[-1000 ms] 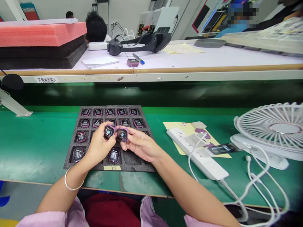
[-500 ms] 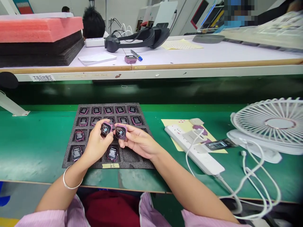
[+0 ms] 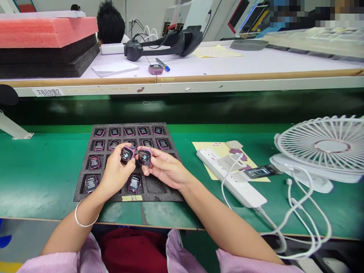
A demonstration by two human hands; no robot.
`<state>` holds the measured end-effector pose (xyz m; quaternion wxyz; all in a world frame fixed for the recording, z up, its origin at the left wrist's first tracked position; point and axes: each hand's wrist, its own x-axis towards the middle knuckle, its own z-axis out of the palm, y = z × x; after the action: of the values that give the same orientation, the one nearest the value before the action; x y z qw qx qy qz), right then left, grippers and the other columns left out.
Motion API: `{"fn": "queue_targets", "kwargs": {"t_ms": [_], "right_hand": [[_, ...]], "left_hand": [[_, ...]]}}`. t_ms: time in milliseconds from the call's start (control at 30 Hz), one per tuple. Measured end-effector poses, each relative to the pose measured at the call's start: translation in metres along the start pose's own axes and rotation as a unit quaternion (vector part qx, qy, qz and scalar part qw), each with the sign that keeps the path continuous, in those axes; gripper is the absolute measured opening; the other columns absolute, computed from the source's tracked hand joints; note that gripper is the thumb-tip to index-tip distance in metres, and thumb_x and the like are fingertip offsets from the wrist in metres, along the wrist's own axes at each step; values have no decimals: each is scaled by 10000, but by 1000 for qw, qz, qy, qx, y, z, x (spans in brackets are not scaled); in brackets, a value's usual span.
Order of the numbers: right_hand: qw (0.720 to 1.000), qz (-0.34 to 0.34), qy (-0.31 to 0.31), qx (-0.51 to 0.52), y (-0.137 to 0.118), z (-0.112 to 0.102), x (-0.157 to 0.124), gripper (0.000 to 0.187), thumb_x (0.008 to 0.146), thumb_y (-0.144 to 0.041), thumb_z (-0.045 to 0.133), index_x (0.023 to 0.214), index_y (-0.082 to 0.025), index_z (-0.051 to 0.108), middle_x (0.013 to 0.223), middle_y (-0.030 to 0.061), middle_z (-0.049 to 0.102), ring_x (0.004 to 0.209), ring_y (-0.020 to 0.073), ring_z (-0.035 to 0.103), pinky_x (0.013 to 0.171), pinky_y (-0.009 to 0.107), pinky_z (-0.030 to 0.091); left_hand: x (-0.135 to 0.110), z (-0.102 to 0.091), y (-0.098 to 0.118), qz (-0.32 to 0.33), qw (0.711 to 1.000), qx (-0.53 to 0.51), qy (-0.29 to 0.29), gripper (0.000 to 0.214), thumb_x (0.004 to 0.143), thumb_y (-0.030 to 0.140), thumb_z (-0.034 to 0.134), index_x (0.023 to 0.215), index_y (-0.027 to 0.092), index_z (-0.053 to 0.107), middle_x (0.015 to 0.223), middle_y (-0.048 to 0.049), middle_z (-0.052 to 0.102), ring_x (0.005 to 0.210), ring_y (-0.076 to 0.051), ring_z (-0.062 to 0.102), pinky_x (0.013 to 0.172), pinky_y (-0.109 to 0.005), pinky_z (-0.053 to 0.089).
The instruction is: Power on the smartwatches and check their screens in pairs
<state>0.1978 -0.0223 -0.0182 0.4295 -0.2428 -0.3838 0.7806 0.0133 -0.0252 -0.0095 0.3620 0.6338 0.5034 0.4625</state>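
My left hand (image 3: 116, 171) grips a purple-cased smartwatch (image 3: 126, 154) without a strap, its lit screen turned up towards me. Close beside it, a second purple smartwatch body (image 3: 145, 156) is pinched between the thumb and fingers of my right hand (image 3: 167, 170); its screen also shows a dial face. Both watches are held above a dark grey foam tray (image 3: 155, 188). Several more watches with white text on their screens lie in the tray's compartments, such as one watch (image 3: 134, 183) at the front and another watch (image 3: 91, 183) at front left. My hands hide the tray's middle.
Right of the tray lie a white power strip (image 3: 231, 178), a yellow sheet (image 3: 216, 174) and looped white cables (image 3: 308, 204). A white fan (image 3: 331, 146) stands at far right. On the raised shelf are a black headset (image 3: 167, 43), foam blocks (image 3: 48, 34) and another watch (image 3: 155, 69). A person sits beyond.
The whole view has shifted slightly. Both hands keep the same hold on the two watches, which stay side by side.
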Motion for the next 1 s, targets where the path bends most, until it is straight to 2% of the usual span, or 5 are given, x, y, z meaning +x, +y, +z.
{"fn": "queue_targets", "kwargs": {"t_ms": [167,833,1000], "right_hand": [[1000,-2,-2,-1,1,-1,0,481,770,-366,850,1206,-226,703,976,34,719,694,131,632,740,315,525],[1000,-3,0,-15,1,1,-1,493,766,-381,852,1207,-224,698,958,28,710,687,131,621,728,314,517],[1000,-5,-5,-10,0,2,-1,476,781,-374,844,1209,-223,701,942,25,707,699,133,633,745,311,515]], "left_hand": [[0,0,0,-1,1000,2,6,378,779,230,597,1153,189,565,1072,-55,699,940,-177,676,847,-302,532],[0,1,-1,-6,1000,-6,-5,389,774,217,600,1160,184,564,1079,-65,695,962,-184,673,898,-324,524],[-1,2,0,-13,1000,-8,0,415,769,248,599,1175,175,556,1064,-67,686,929,-184,664,854,-319,527]]}}
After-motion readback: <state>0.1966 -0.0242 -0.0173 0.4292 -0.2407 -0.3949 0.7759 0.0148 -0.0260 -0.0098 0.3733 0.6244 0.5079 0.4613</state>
